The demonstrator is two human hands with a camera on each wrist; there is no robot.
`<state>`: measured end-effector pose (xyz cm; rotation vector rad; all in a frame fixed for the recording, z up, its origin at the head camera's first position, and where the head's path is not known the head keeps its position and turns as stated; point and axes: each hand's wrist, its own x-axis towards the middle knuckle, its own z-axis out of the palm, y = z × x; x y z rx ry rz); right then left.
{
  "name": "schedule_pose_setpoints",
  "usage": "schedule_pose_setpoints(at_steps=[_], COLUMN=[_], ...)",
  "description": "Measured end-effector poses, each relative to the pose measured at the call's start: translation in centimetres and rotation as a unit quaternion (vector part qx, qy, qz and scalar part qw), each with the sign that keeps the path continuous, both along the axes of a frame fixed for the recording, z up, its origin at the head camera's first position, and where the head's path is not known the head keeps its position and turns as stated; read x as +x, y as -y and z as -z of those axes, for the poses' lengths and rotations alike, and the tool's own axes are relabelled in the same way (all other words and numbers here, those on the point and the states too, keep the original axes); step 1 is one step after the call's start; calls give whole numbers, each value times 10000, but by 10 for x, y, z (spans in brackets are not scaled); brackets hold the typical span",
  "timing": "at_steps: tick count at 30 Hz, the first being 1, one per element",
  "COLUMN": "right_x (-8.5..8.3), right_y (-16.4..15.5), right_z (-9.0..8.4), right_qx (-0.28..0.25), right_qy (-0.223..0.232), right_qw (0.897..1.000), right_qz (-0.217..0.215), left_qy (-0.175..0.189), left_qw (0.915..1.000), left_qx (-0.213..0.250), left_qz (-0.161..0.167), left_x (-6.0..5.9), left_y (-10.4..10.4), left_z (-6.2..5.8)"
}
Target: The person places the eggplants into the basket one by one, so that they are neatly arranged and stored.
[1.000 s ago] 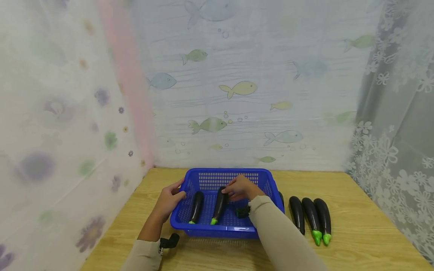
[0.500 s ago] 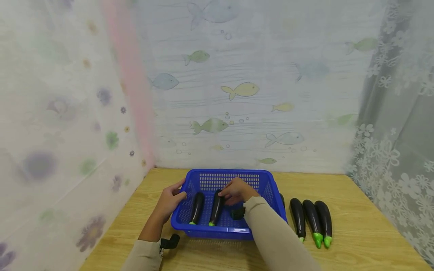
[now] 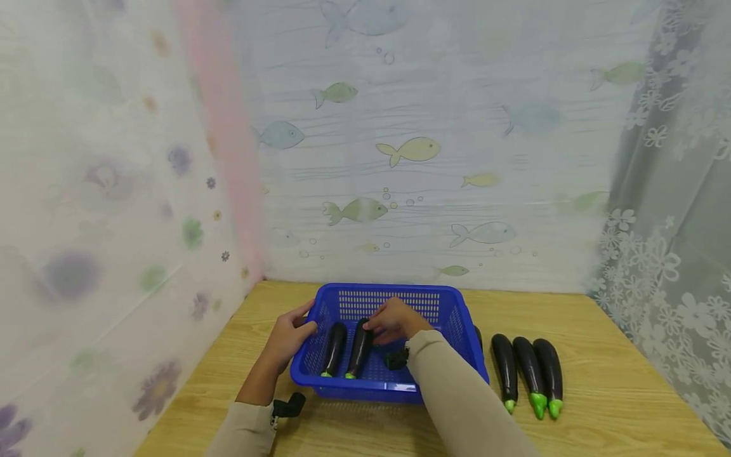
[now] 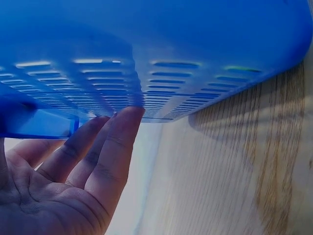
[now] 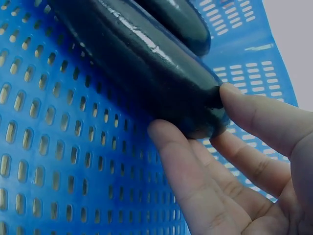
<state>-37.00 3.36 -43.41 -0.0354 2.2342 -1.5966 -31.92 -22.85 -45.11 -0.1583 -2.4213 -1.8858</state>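
Note:
In the head view, a blue plastic basket with slotted walls stands on the table. My left hand grips its left rim, thumb over the edge; the left wrist view shows the fingers against the outer wall. Inside the basket, my right hand pinches the far end of a dark eggplant, whose green stem end points toward me. The right wrist view shows the thumb on one side of this eggplant and fingertips on the other. A second eggplant lies to its left in the basket.
Right of the basket, several eggplants lie on the wooden table, including one nearest the basket and another farthest right. One more is mostly hidden behind the basket's right side. A fish-patterned curtain hangs behind the table.
My right hand has shifted left with the eggplant, bringing it closer to and more in line with the other one in the basket. The left hand keeps its hold on the rim.

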Motion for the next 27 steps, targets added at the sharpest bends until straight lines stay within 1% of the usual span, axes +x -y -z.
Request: schedule_pose_setpoints(at_steps=[2,4,8,14,18,27], right_x=[2,3,3,-1,-1,2], right_y=[1,2,3,6,6,6], right_z=[-1,-2,0,3,3,-1], right_qx=[42,25,-37,-73,-10,-15], right_qy=[-15,-8,29,74,51,89], right_qw=[10000,10000,10000,9999,10000,9999], right_qz=[-11,-20,-61,6,-1,-69], left_qy=[-16,-80,-124,-181,-120,-114], left_qw=[10000,10000,9999,9997,9998,9999], left_qx=[-11,-7,-70,-145,-118,-79], left_qz=[-6,-13,-41,-72,-126,-24], left_x=[0,-4,-4,-7,-8,-5], left_y=[0,1,1,3,4,3], left_z=[1,7,9,10,10,8])
